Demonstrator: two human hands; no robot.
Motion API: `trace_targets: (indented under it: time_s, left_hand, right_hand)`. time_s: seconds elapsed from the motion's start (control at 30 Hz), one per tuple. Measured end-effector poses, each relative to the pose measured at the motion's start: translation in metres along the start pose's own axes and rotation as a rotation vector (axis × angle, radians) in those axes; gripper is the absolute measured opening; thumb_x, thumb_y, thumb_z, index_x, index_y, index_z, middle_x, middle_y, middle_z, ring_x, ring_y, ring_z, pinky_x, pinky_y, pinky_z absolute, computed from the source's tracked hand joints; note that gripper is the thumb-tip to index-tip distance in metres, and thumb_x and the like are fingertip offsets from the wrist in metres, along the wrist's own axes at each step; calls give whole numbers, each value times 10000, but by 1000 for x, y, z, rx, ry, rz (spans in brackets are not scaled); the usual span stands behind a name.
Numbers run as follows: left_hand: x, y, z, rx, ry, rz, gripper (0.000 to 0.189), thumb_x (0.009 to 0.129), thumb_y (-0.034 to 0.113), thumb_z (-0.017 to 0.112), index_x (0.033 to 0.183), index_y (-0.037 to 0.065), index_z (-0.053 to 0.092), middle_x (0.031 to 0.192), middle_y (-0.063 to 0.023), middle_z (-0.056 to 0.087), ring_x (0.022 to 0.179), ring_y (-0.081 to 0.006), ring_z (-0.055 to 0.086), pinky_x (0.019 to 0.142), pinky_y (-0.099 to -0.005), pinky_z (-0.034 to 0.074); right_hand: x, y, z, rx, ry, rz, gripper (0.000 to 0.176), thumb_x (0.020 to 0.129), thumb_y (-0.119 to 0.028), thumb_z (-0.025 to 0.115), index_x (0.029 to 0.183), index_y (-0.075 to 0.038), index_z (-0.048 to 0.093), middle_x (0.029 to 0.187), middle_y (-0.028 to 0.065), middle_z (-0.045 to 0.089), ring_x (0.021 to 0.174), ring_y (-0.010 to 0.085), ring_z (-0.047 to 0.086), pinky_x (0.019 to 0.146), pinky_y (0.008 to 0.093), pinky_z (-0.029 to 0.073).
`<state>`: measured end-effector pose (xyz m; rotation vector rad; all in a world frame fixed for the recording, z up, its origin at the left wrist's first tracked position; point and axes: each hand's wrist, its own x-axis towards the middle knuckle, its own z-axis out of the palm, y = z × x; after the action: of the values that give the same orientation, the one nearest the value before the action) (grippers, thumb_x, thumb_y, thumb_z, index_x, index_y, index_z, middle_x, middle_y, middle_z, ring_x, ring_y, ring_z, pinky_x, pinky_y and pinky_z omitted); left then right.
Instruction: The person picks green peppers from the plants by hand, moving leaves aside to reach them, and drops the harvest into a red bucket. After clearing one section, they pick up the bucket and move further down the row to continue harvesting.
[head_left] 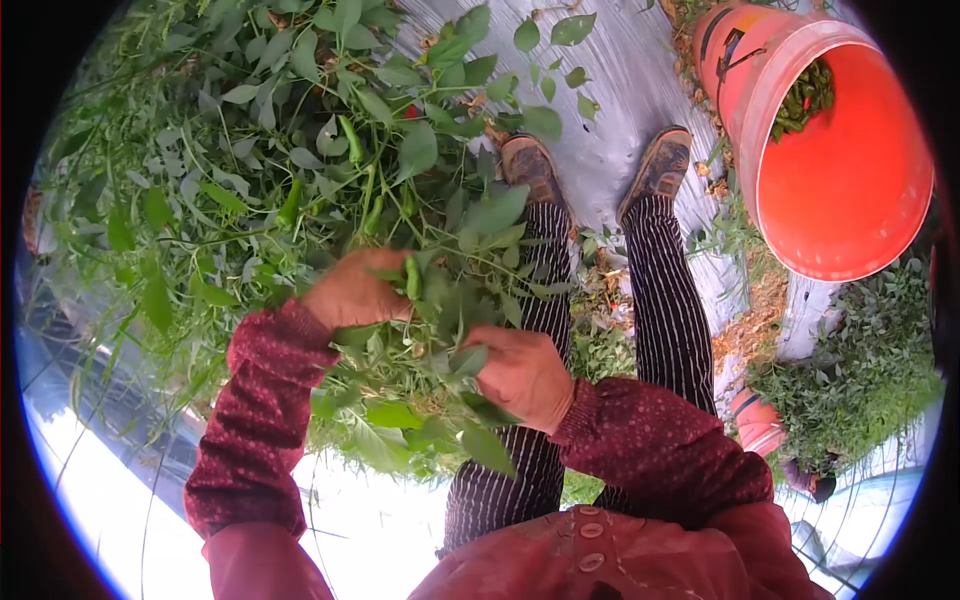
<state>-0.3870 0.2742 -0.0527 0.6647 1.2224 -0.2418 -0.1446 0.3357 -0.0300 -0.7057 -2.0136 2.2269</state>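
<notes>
My left hand [360,288] is in the foliage of a pepper plant [400,215], its fingers curled and slightly blurred. A green chili pepper [413,278] shows at its fingertips. My right hand [522,375] is lower and to the right, with bent fingers closed among the leaves; what they grip is hidden behind a leaf [468,360]. Above my hands, more green chilies hang on the stems, among them one long chili [352,140] and another chili [290,205].
An orange-red bucket [840,200] at upper right, tilted in view, holds picked green peppers [805,100]. Silvery plastic mulch [620,80] covers the ground under my shoes [660,165]. Farther off at right are another bucket [758,422] and more plants [860,350].
</notes>
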Motion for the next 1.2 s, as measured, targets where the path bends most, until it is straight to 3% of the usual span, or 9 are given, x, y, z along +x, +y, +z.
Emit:
trace_targets:
  time_s: [0.07,0.17,0.27,0.43,0.57,0.9,1.0,1.07,1.2]
  left_hand:
    - [-8,36,-4,199,-36,-164,511,622,183,758,1067,-6,593,944,-143,624,876,-210,612,775,-303,504]
    - [-20,36,16,720,101,24,316,664,166,685,954,57,623,784,-118,593,804,-287,603,679,-356,508]
    - [-26,49,26,670,272,204,219,668,99,614,870,25,575,785,-112,558,791,-277,577,660,-356,505]
    - [-49,62,35,769,337,174,182,711,77,542,879,12,521,788,-109,539,790,-245,570,622,-320,499]
    - [-59,66,43,816,381,118,223,721,80,540,929,4,516,853,-120,540,812,-242,580,575,-299,507]
    - [-80,63,57,699,501,286,298,679,39,571,966,-26,521,989,-175,515,926,-317,576,641,-329,531]
    - [-85,66,53,609,424,265,338,659,37,578,986,-36,531,996,-183,523,949,-328,574,675,-333,532]
    - [-79,70,59,601,596,386,351,645,31,576,989,-33,540,978,-175,535,945,-318,576,683,-335,533]
    - [-87,66,70,480,485,476,353,648,-30,575,1000,-24,547,935,-133,554,831,-238,591,568,-284,527]
  right_hand:
    - [2,-2,-2,-72,3,37,168,678,-49,615,839,-76,576,872,86,582,674,258,587,571,325,494]
    - [17,23,8,660,172,499,150,728,18,559,849,-69,577,771,107,580,667,243,583,600,317,481]
    - [39,33,20,398,363,508,151,751,10,553,891,-44,569,825,121,603,729,265,608,664,330,499]
    - [60,43,38,541,180,595,636,827,-160,596,1377,-139,276,1171,182,569,1097,317,547,897,370,432]
    - [66,39,33,671,-27,693,652,819,-75,609,1384,-139,289,1219,164,510,1132,242,502,958,319,402]
    - [69,31,35,496,-137,376,584,792,-148,618,1335,-196,408,1010,140,519,994,318,502,886,364,411]
    - [66,33,33,448,-213,300,597,776,-91,589,1328,-248,424,1044,140,493,1025,321,488,897,365,403]
    - [63,35,29,326,-288,144,641,758,-38,548,1334,-290,417,1078,159,466,1014,323,494,904,377,398]
    - [62,34,33,35,-417,231,539,729,-15,542,1225,-226,539,1226,248,425,1077,365,493,900,406,416]
